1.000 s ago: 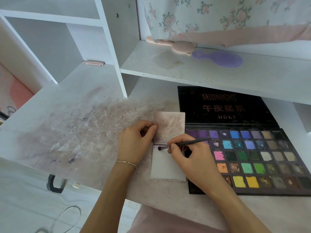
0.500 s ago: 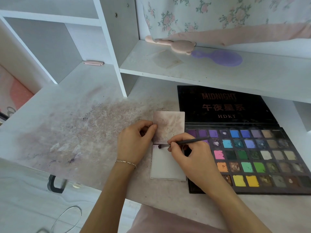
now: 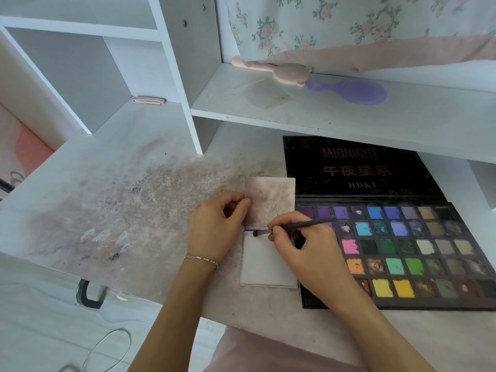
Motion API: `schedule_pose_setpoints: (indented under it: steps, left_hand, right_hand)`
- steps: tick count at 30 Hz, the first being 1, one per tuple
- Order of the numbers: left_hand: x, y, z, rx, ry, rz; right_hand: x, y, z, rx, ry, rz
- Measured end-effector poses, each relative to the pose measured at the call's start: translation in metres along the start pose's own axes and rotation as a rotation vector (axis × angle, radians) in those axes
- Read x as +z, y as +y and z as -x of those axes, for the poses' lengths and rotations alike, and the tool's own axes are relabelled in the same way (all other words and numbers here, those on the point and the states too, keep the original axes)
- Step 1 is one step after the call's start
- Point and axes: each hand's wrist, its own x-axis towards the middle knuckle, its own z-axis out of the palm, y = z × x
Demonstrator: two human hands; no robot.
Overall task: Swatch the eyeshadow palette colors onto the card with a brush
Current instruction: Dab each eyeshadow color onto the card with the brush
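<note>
Your right hand's fingers [image 3: 279,229] are curled tight around the brush [image 3: 303,225], pinching it near the bristle end, and its dark tip touches the top left corner of the lower card [image 3: 264,264]. Your left hand [image 3: 214,229] has its fingers bent, thumb pressed against the left edge of the stained upper card [image 3: 271,200]. Just right of your brush hand, the open eyeshadow palette [image 3: 402,251] lies flat on the counter [image 3: 107,210].
</note>
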Motion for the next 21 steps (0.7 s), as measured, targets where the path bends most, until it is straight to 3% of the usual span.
schedule_pose_setpoints:
  steps: [14, 21]
  left_hand:
    - [0.0, 0.0002, -0.0004, 0.013, -0.004, -0.013]
    - [0.0, -0.0003, -0.0006, 0.006, -0.001, -0.001]
  right_hand:
    - [0.0003, -0.0005, 0.0, -0.017, -0.011, -0.011]
    - [-0.0055, -0.0012, -0.0003, -0.036, 0.206, -0.193]
